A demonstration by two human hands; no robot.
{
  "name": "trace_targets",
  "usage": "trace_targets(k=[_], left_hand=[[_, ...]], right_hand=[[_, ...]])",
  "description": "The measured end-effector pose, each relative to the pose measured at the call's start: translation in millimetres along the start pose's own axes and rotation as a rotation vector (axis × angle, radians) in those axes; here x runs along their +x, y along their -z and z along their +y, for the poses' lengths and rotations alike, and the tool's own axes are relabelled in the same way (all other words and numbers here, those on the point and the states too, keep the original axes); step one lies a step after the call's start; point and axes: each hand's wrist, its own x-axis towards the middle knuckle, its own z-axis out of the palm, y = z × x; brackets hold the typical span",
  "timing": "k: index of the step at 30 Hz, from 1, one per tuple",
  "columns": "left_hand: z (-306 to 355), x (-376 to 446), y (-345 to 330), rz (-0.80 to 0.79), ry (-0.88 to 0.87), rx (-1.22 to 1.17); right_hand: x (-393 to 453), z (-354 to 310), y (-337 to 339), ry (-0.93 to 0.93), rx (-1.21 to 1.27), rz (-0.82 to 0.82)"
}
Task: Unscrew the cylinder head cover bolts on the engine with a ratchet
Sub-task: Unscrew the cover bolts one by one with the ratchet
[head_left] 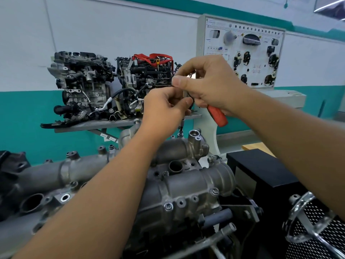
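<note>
Workshop; both hands above engine [168, 184], left hand [164, 107], right hand [207, 85] gripping ratchet [217, 115].

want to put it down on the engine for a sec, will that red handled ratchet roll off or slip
Probably stiff and fairly heavy for its size: the ratchet looks metal. Its round red handle could roll on the curved cylinder head cover. The grip looks rubbery, so less slippery in the hands.

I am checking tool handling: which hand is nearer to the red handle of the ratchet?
Right. The right hand holds the red handle, which sticks out below its palm. The left hand sits beside it, to its left, at the tool's head.
</note>
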Motion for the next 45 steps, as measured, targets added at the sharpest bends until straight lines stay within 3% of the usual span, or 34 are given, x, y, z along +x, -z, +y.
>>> trace_targets(k=[2, 5, 9, 11, 16, 22, 27, 33, 39, 43, 45], left_hand=[[0, 0, 4, -0.023, 0.033, -0.027], [0, -1, 4, -0.057, 0.014, -0.03], [-4, 1, -2, 0.084, -0.016, 0.147], [-5, 2, -1, 0.078, 0.011, 0.142], [-5, 0, 6, -0.048, -0.013, 0.06], [-7, 1, 3, 0.01, -0.024, 0.111], [-11, 3, 7, -0.032, -0.015, 0.069], [-11, 1, 2, -0.034, -0.056, 0.166], [-10, 2, 7, -0.124, 0.075, -0.009], [-11, 2, 4, -0.046, -0.037, 0.132], [-12, 3, 5, -0.054, -0.004, 0.11]], right_hand=[[-1, 0, -2, -0.082, 0.212, -0.064], [1, 3, -5, -0.137, 0.214, -0.087], [0, 5, -12, -0.065, 0.066, 0.078], [0, 10, -15, -0.104, 0.139, 0.144], [-1, 14, -17, -0.137, 0.461, -0.03], [-1, 18, -22, -0.175, 0.411, 0.19], [1, 12, -15, -0.22, 0.541, -0.052], [0, 10, -22, -0.211, 0.398, 0.094], [3, 8, -20, -0.192, 0.448, -0.037], [3, 13, -23, -0.192, 0.291, 0.133], [3, 14, -23, -0.221, 0.38, 0.119]])
